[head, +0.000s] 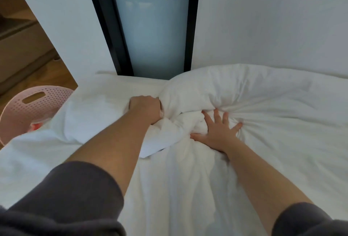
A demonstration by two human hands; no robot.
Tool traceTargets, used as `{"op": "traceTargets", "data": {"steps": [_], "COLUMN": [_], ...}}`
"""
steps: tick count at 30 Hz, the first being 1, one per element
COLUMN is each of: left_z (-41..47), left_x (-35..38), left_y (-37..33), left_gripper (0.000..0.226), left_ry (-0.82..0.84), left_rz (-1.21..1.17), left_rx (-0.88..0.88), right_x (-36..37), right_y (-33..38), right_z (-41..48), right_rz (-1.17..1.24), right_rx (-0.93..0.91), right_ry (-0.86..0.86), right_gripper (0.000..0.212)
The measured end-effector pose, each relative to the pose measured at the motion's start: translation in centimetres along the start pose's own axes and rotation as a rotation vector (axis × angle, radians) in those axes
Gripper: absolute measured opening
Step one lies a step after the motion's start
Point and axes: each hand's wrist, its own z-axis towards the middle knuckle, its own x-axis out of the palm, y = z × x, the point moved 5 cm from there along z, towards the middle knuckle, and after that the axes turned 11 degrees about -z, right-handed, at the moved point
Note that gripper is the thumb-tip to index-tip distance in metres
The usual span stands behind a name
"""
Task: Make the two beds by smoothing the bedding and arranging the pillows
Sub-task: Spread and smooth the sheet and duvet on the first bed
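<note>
White wall [273, 19] stands behind the bed, and a frosted glass panel [150, 28] in a dark frame is beyond the fingers of the left hand. Both arms reach forward over the white duvet [169, 179], with dark sleeves [71, 194] pushed up above the elbows.

Left hand [146, 109] is closed into a fist, its fingers [139, 102] clamped on the bunched end of the pillow [244, 88]. This pillow is thick and lies to the right of these fingers, against the wall. Right hand [218, 132] is flat, its fingers [225, 117] straight and spread apart, and it presses down on the wrinkled cloth at the near edge of the same pillow. Many folds run out from under these fingers to the right. The two hands are near each other but do not touch.

To the left of the clamped fingers lies a second, flatter pillow [98, 111], partly under the left forearm. Further left, beside the bed, a pink basket [37, 107] with small holes stands on the wooden floor [28, 77].
</note>
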Motion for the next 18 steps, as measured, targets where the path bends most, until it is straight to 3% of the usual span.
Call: {"op": "traceTargets", "data": {"steps": [2,5,8,12,15,18], "left_z": [-1.4,-1.5,0.0,2.4,3.4,4.5], "left_x": [-1.5,-8.6,-13.8,-6.8,2.3,3.8], "left_y": [0.1,2.6,2.2,0.8,1.5,1.8], "left_gripper": [0.034,0.035,0.051,0.087,0.086,0.086], "left_ry": [-0.058,-0.341,-0.595,-0.448,-0.258,-0.149], "left_rz": [0.074,0.059,0.161,-0.038,-0.241,-0.332], "left_rx": [0.003,-0.011,0.046,-0.126,-0.147,-0.175], "right_x": [-0.1,-1.0,-1.8,-1.5,-0.8,-0.3], "right_y": [-0.3,-1.2,-1.5,-1.0,-1.0,-1.2], "right_z": [-0.9,-2.4,-2.8,-1.2,0.2,0.8], "right_rz": [-0.008,0.011,0.021,0.006,0.005,0.002], "right_rx": [-0.043,-0.136,-0.162,-0.109,-0.099,-0.089], "right_ry": [0.031,0.08,0.143,0.131,0.115,0.123], "right_gripper": [0.098,0.091,0.098,0.109,0.111,0.112]}}
